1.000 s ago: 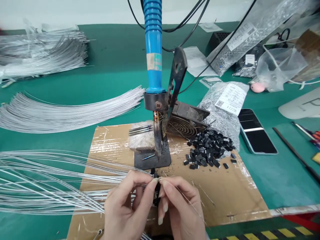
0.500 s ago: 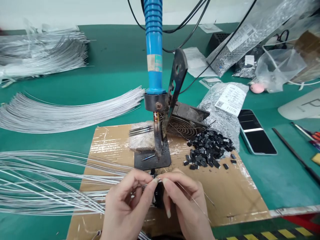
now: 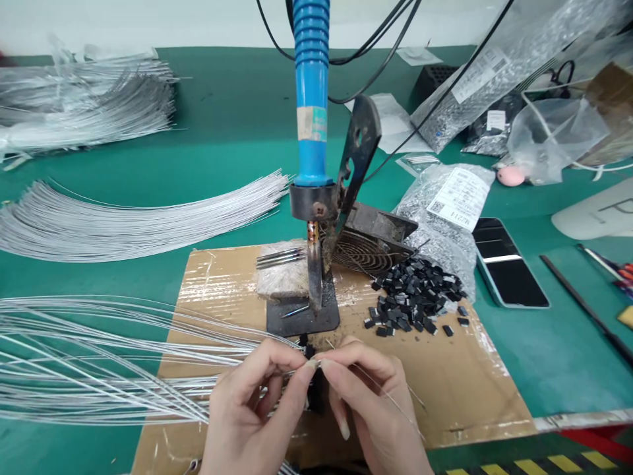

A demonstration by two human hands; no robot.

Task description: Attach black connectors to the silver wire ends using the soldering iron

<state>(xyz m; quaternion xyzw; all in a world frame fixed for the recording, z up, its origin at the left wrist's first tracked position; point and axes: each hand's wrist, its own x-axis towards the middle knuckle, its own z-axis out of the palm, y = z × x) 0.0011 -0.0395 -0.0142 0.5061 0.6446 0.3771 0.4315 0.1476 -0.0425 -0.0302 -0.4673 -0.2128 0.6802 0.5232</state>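
Note:
Below the soldering iron (image 3: 315, 152), my two hands meet fingertip to fingertip over the cardboard. My left hand (image 3: 260, 412) is closed in a pinch, thumb against forefinger, on what looks like the end of a thin white wire. My right hand (image 3: 378, 406) also pinches at the same spot, and a thin silvery wire (image 3: 395, 404) runs back across its fingers. The tiny part between the fingertips is mostly hidden. White wires (image 3: 123, 343) lead in from the left, with black pieces (image 3: 310, 349) at their ends, partly hidden behind my hands.
The iron hangs in a metal stand (image 3: 359, 142) over a black base plate (image 3: 301, 322). A heap of small black connectors (image 3: 420, 297) lies right, before a dusty fan (image 3: 370, 247). A phone (image 3: 512, 264), plastic bags (image 3: 445, 211) and a wire bundle (image 3: 148, 227) surround the cardboard (image 3: 459, 389).
The view has shifted slightly. Both hands have moved a little right and down together, still pinching at the fingertips. The right hand's lower fingers have shifted slightly.

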